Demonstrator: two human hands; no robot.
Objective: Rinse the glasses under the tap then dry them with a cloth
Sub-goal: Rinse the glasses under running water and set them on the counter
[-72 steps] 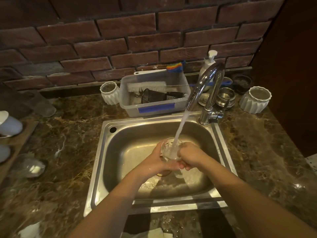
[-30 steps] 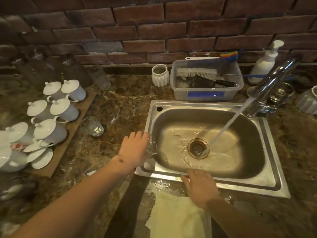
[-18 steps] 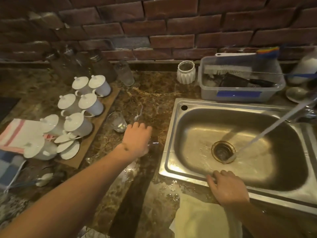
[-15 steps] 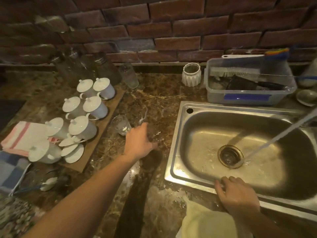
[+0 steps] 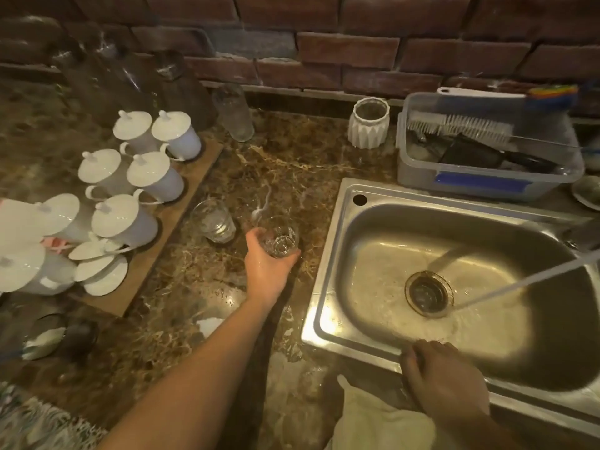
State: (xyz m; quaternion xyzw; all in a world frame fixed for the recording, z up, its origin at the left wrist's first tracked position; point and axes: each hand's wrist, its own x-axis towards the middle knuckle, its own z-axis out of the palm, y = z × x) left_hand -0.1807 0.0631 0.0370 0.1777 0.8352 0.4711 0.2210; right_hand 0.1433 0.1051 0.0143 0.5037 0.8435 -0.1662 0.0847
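Surface (image 5: 285, 164) of marbled stone spreads around the left hand (image 5: 264, 269), with the sink (image 5: 328, 254) just to its right, water running into it. The right hand (image 5: 444, 381) rests fingers-down on the sink's near rim, holding nothing, the cloth (image 5: 380, 427) directly below it. The left hand's fingers curl round a glass (image 5: 280, 239); a second glass (image 5: 212, 220) stands just left. Rinsing looks done for this one; drying likely comes next, needing the cloth picked up. No writing is readable.
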